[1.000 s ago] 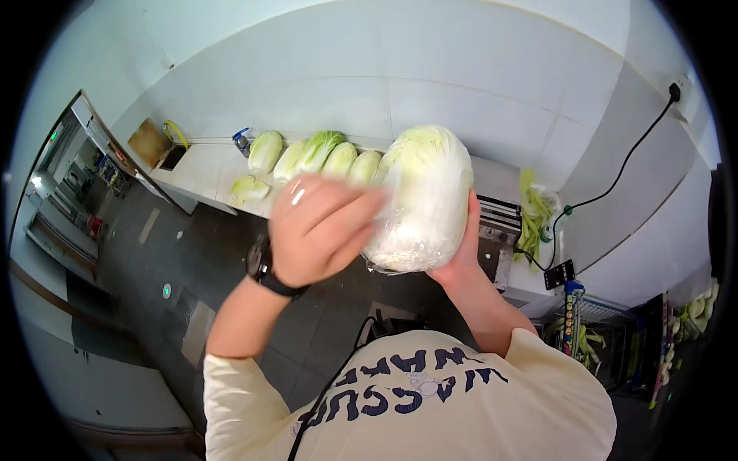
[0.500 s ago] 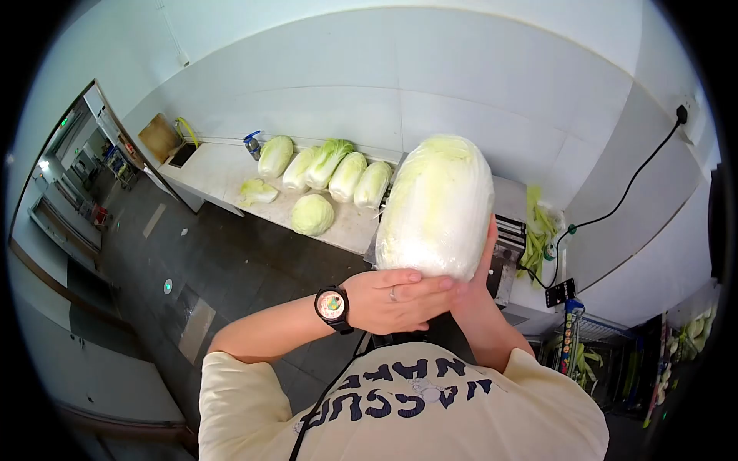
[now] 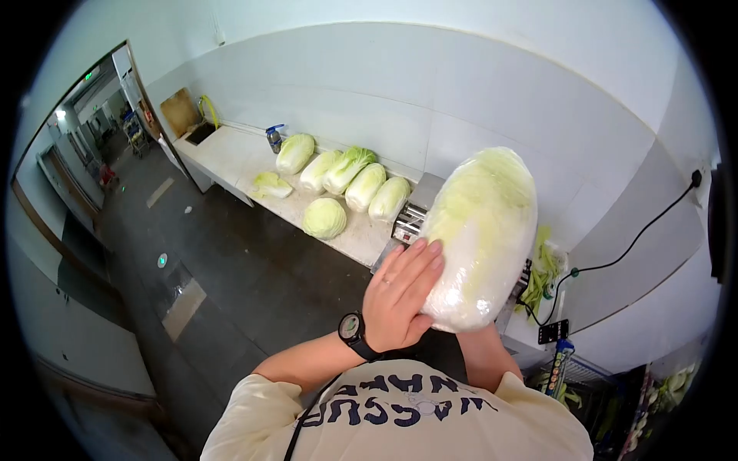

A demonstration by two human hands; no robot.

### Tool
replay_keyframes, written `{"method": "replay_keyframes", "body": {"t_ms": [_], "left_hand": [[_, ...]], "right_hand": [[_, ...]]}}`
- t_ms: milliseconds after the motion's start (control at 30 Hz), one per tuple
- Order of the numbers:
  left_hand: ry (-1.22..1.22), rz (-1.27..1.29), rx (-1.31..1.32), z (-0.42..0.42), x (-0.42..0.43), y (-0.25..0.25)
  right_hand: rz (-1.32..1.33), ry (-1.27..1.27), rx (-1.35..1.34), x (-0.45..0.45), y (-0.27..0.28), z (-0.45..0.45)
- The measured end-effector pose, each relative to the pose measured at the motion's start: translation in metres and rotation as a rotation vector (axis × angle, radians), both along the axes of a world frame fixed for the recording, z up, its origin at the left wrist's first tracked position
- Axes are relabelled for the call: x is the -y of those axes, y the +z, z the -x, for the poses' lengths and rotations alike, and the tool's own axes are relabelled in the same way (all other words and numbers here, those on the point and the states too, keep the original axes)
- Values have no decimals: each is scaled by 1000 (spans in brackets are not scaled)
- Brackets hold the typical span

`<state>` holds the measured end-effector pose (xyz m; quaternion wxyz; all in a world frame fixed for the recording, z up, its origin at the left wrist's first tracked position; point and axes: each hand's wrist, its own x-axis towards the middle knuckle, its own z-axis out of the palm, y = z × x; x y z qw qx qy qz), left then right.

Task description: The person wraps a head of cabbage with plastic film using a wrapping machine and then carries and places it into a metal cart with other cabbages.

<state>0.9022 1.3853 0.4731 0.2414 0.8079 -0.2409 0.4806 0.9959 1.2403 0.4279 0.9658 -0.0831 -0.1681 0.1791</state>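
A large napa cabbage (image 3: 484, 238), wrapped in clear shiny film, is held up in front of my chest, its base toward me. My left hand (image 3: 400, 296), with a ring and a black watch, lies with outstretched fingers flat against the cabbage's left side. From below, my right hand supports the cabbage; its fingers are hidden behind it and only the right forearm (image 3: 486, 357) shows. Behind the cabbage, a metal wrapping machine (image 3: 410, 221) stands partly covered on the counter.
Along the counter (image 3: 238, 157) lie several napa cabbages (image 3: 365, 187), a round cabbage (image 3: 324, 219) and loose leaves (image 3: 271, 184). A blue-topped bottle (image 3: 274, 138) stands near the wall. Green trimmings (image 3: 544, 269) and a black cable (image 3: 623, 261) are at right, above a cart (image 3: 592, 369).
My left hand has moved from the cabbage's base up to its left side. The cabbage has turned and tilts more to the right. The view has swung left.
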Motion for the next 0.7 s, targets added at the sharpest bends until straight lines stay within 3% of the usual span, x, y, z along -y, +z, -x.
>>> {"method": "replay_keyframes", "body": {"t_ms": [200,300,333,600,700], "left_hand": [[80,201,141,1,-39,25],[68,285,-218,-9,-45,38],[-106,427,-372,-9,-47,37],[-143,495,-224,-2,-67,44],[-145,365,-164,-13,-79,53]], "right_hand": [[71,211,78,-10,13,14],[84,277,96,-16,18,20],[88,296,90,-17,19,21],[190,288,-30,-19,38,43],[154,314,-71,-27,49,55]]}}
